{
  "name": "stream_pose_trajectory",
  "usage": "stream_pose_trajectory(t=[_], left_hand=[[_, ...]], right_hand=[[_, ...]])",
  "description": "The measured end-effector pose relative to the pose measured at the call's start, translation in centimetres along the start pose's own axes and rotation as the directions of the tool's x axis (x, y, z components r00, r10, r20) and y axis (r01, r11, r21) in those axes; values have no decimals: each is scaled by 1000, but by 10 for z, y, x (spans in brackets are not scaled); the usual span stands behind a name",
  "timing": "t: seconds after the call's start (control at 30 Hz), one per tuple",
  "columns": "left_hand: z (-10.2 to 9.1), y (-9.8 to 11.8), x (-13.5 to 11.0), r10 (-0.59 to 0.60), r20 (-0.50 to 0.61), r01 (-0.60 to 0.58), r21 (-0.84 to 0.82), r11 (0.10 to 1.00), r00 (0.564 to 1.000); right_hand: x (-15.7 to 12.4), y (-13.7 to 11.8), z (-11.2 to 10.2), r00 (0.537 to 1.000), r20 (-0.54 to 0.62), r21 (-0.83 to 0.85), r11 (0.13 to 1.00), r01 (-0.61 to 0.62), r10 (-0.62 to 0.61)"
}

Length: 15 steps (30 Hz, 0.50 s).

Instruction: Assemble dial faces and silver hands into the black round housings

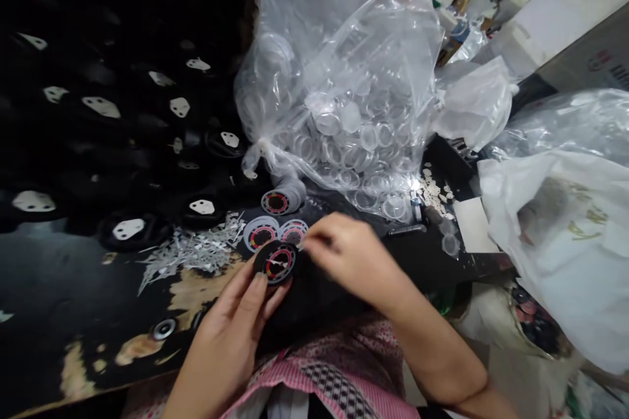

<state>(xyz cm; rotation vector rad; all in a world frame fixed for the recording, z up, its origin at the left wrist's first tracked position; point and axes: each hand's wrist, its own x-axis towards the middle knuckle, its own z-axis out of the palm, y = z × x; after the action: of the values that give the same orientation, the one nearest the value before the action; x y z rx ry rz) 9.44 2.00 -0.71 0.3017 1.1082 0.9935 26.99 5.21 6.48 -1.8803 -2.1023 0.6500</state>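
A round black gauge (285, 270) with a red-and-grey dial and a thin white pointer rests in my left hand (236, 321), fingers and thumb closed around its edge. My right hand (351, 258) hovers just right of the gauge, thumb and fingertips pinched together and slightly blurred. Whatever may be in that pinch is too small to make out. Behind the gauge lie loose printed dial discs (259, 236), with a stack of dials (276, 201) on its side beyond them. To the left spreads a heap of thin white pointers (196, 250).
A clear plastic bag (339, 65) full of transparent round covers stands at the back. Black housings with white plates (128, 230) fill the table's left. A small ring-shaped part (164, 328) lies near the front edge. White plastic bags (565, 262) crowd the right.
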Motion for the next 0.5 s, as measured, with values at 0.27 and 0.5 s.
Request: stream_pose_trajectory(t=[0.27,0.5], left_hand=[[9,11,-3,-169,125,175,-36,984,978],[8,24,-6,-232,147,254,-161,954,962]], right_hand=[[25,56,-39,958,-27,-469,843,-264,285],[7,35,-18,985,-91,-108,982,-153,144]])
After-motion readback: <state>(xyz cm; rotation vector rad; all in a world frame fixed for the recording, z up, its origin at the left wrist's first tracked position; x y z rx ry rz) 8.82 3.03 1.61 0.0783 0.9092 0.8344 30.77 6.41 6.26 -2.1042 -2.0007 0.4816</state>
